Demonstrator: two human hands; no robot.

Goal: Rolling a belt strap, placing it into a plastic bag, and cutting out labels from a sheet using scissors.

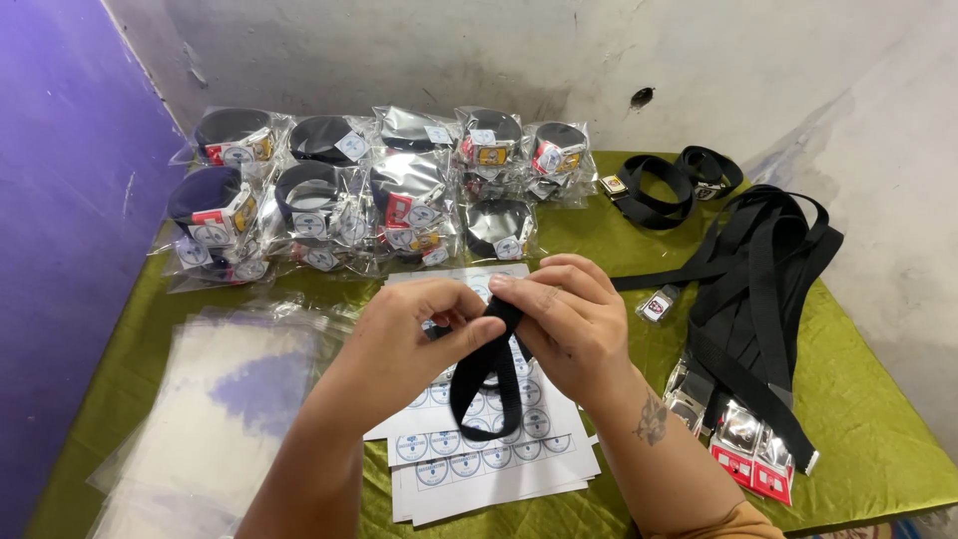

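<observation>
Black strap (486,377), olive-green tablecloth (858,399), white sheets of blue-ringed stickers (479,454), purple wall (60,200).

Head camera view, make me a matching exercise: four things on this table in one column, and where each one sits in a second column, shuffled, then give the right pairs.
Things
1. black strap
2. bagged belts
3. clear plastic bags
4. loose black belts

Places
A. stacked flat at the near left of the green cloth
B. piled along the back, by the wall
C. spread over the right side of the table
D. held between the left hand and right hand, above the sticker sheets

Pairs: 1-D, 2-B, 3-A, 4-C
</observation>
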